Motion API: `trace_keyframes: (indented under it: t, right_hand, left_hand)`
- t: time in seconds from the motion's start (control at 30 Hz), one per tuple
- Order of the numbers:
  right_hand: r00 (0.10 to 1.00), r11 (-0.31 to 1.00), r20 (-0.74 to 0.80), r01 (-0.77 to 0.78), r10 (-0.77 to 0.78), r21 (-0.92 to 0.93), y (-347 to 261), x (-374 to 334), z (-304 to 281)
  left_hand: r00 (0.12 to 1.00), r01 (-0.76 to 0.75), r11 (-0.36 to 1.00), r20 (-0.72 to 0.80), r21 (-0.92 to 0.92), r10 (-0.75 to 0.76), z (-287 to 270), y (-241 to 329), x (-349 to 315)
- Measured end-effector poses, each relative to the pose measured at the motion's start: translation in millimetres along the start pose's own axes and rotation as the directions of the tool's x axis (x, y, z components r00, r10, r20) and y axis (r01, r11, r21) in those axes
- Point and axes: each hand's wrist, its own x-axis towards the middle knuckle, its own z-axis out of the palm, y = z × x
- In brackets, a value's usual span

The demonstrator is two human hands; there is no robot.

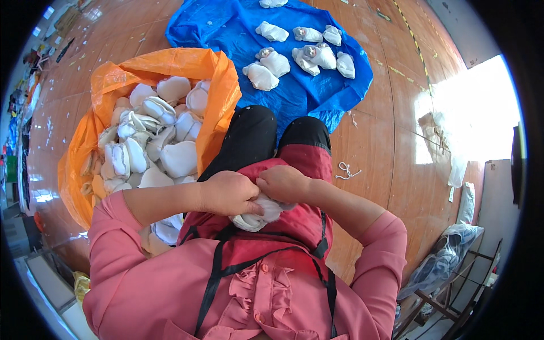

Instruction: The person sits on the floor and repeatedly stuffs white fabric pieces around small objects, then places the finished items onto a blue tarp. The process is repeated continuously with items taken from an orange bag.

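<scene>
A white cloth bundle [253, 220] rests on the red apron [303, 218] over my lap. My left hand [231, 191] is closed on its left side, thumb pressed against the cloth. My right hand [283, 185] grips the bundle from the upper right, with its fingers curled in and partly hidden. Both hands almost meet at the top of the bundle. To my left, an orange plastic sack [221, 85] stands wide open, full of loose white and cream curved pads [178, 158], some of them stacked together.
Ahead, a blue plastic sheet [215, 28] lies on the brown floor, bearing several white bundles [262, 76]. A short white cord [347, 170] lies right of my knees. Clear plastic bags [445, 258] sit by a metal rack at the lower right.
</scene>
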Motion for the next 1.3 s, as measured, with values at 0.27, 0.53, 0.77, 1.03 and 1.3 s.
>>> trace_keyframes:
  t: [0.27,0.53,0.77,1.03,1.3]
  right_hand:
    - [0.985,0.986,-0.033,0.168,-0.167,0.023,10,4,7]
    - [0.997,0.884,0.073,-0.062,0.032,0.462,0,12,5]
    - [0.993,0.759,0.118,-0.1,0.03,0.644,-4,15,29]
    - [0.917,0.625,-0.396,0.281,0.05,0.728,-10,1,26]
    - [0.935,0.595,-0.354,0.277,0.013,0.755,-19,-27,26]
  left_hand:
    - [0.957,-0.284,0.951,-0.103,-0.122,0.272,14,-15,-2]
    - [0.831,-0.52,0.851,-0.187,0.076,0.524,32,-19,-7]
    - [0.85,-0.506,0.861,-0.143,0.048,0.507,36,-22,-22]
    - [0.811,-0.461,0.887,-0.396,0.02,0.43,49,-39,-34]
    - [0.777,-0.373,0.925,-0.523,0.066,0.351,51,-35,-45]
